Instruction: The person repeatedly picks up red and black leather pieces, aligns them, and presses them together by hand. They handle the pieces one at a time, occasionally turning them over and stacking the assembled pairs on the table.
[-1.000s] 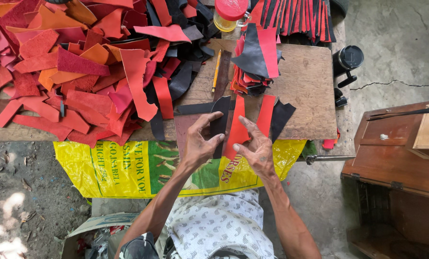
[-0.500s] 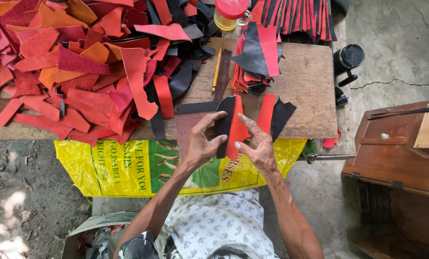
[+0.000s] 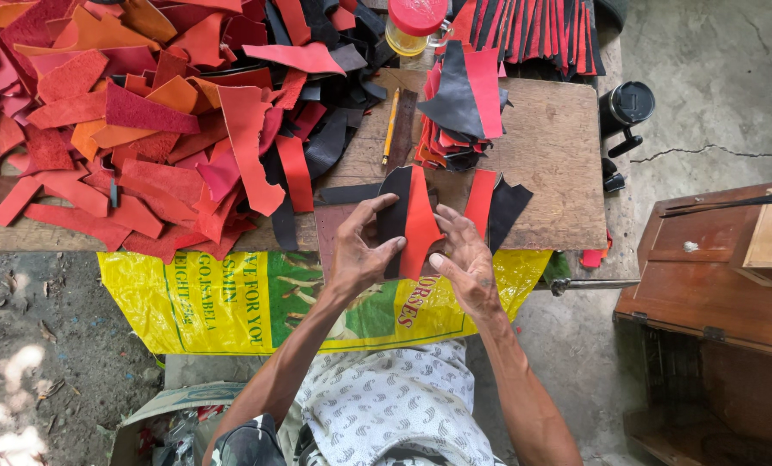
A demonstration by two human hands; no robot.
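A red leather piece (image 3: pixel 421 226) and a black leather piece (image 3: pixel 394 211) lie overlapped at lower centre of the frame, on the near edge of the desk (image 3: pixel 550 164). Left hand (image 3: pixel 360 255): fingers spread, thumb and fingertips pinching the black piece from its left side. Right hand (image 3: pixel 465 259): palm down, fingers curved, thumb tip pressing the red piece's lower right edge. Both forearms come up from the bottom of the frame. Just right of the hands lie a red strip (image 3: pixel 481 200) and a black scrap (image 3: pixel 507 207). A pencil (image 3: pixel 390 125) lies above, at centre. The scrap heap (image 3: pixel 144 129) fills the upper left.
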